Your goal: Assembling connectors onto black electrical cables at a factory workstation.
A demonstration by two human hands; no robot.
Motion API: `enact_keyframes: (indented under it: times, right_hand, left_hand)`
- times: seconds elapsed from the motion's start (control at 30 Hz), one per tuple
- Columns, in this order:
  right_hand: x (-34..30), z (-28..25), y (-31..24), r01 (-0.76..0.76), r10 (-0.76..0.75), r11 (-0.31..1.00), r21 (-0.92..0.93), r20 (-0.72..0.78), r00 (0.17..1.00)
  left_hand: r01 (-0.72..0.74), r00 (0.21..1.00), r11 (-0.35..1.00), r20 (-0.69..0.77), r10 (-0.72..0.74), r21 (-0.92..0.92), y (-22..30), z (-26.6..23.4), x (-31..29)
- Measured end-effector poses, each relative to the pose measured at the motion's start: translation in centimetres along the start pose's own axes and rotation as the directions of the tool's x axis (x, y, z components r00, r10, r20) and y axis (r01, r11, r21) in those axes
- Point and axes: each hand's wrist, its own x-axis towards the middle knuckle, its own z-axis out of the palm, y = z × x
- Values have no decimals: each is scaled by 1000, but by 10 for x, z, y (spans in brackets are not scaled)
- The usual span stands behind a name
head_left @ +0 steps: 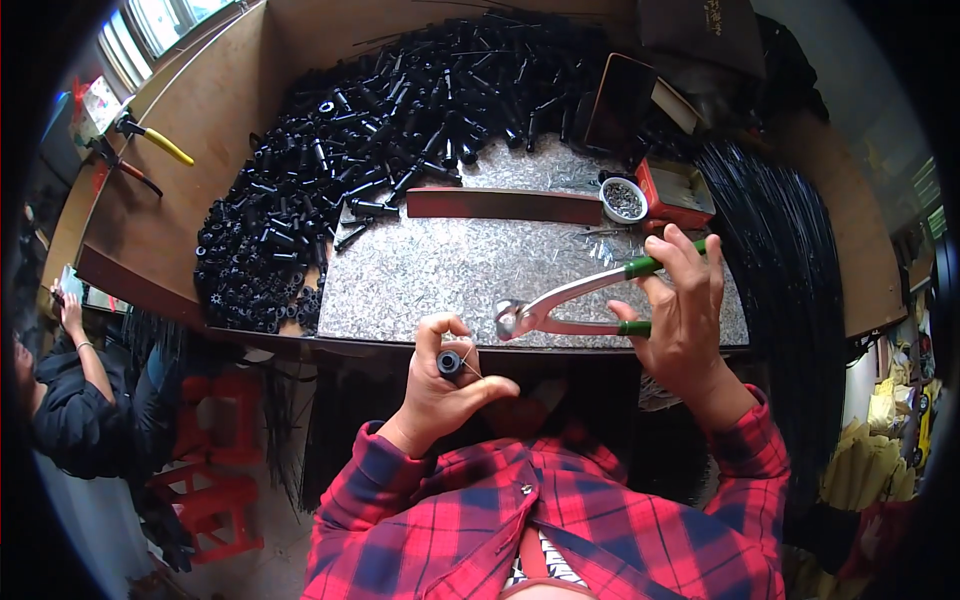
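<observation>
My left hand (428, 398) is closed round a small black plastic tube (451, 364), its open end facing up. A thin wire seems to stick out beside the tube, too fine to make out fully. My right hand (685, 315) holds a pair of end-cutting pliers (516, 319) by its green grips, the handles spread apart. The jaws are up and to the right of the tube, not touching it. Below both tools lies the near edge of a grey speckled board (400, 290).
A large heap of black plastic parts (400, 115) fills the back and left. Behind the pliers lie a dark flat strip (500, 205), a white cup (624, 201) of small metal bits and a red box (680, 205). Long black strands (790, 230) hang at right. Another person (90, 390) sits at left.
</observation>
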Motion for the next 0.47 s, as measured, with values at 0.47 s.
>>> enact_keyframes:
  times: [0.47]
  right_hand:
    - [-12,6,-13,50,-74,993,103,245,967]
  left_hand:
    - [35,998,976,-62,-22,216,-12,8,-9]
